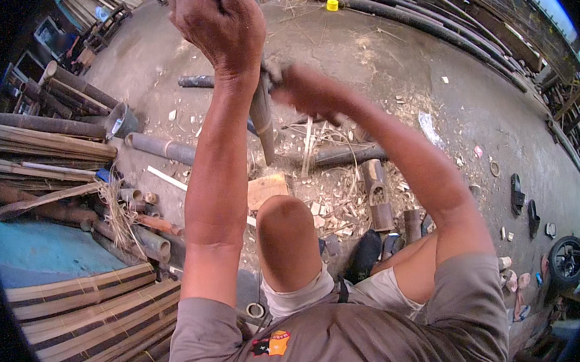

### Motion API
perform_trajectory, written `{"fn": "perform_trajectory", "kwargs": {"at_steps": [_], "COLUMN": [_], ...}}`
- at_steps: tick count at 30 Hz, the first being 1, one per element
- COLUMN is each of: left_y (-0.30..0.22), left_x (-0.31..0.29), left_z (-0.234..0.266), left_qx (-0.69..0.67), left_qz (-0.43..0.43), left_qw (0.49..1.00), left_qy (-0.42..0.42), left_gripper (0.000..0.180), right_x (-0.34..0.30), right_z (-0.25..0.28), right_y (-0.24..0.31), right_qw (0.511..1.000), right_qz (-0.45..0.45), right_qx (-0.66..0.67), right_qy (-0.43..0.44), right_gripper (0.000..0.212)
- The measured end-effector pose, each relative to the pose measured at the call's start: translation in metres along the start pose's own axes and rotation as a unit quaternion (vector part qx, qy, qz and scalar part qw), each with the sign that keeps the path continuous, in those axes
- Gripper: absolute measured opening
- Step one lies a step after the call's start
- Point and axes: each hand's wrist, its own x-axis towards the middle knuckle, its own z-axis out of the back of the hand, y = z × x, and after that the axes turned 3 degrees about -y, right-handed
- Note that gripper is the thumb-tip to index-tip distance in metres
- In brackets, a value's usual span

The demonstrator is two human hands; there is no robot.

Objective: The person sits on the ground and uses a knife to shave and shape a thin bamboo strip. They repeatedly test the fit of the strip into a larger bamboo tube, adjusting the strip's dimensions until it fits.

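A person's left hand (pixel 217 23) rises at the upper edge of view, fingers bent inward and partly cut off; how tightly they close, and on what, cannot be told from here. The right hand (pixel 308 93), blurred, is at the side of a dark bamboo pole (pixel 265 126) by the left wrist; its grip is lost in the blur. The pole slants almost upright between the forearms, its narrow lower end pointing down toward wood chips (pixel 335 208) and a pale wooden block (pixel 267 190).

A notched bamboo piece (pixel 375 199) sits among the chips. To the left, a bamboo tube (pixel 158 148) and a grey bucket (pixel 125 121) narrow the space. The widest room lies ahead and right, where concrete floor (pixel 395 55) runs to stacked poles (pixel 385 1). Black sandals (pixel 517 195) and a wheel (pixel 569 257) line the right edge; a slatted panel (pixel 89 313) fills the lower left.

The brownish-grey shirt (pixel 379 335) bears a red, black and yellow emblem (pixel 271 345) with small lettering.
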Motion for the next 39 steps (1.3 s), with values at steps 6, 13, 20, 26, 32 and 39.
{"fn": "perform_trajectory", "kwargs": {"at_steps": [6, 13, 20, 26, 32, 39], "left_y": [0.047, 0.064, 0.119, 0.086, 0.089, 0.041], "left_x": [0.023, 0.076, 0.033, 0.021, -0.066, -0.021], "left_z": [0.036, 0.088, 0.089, 0.083, 0.106, 0.081], "left_qx": [0.340, 0.364, 0.273, 0.463, 0.520, 0.415], "left_qz": [-0.322, -0.279, -0.019, 0.001, 0.148, 0.098], "left_qw": [0.876, 0.815, 0.885, 0.755, 0.724, 0.824], "left_qy": [0.117, 0.354, 0.376, 0.464, 0.428, 0.375], "left_gripper": [0.029, 0.031, 0.034, 0.039, 0.028, 0.032], "right_x": [-0.034, -0.078, -0.101, -0.110, -0.119, -0.128], "right_z": [0.002, 0.038, 0.054, 0.071, -0.021, 0.069], "right_y": [0.037, 0.072, 0.084, 0.080, -0.006, 0.067], "right_qw": [0.980, 0.992, 0.996, 0.996, 0.998, 0.998], "right_qz": [-0.115, -0.022, -0.030, -0.038, -0.051, -0.028], "right_qx": [0.163, 0.075, 0.013, -0.020, 0.008, 0.039], "right_qy": [0.022, -0.102, -0.083, -0.078, -0.038, -0.028], "right_gripper": [0.028, 0.033, 0.032, 0.026, 0.027, 0.027]}}
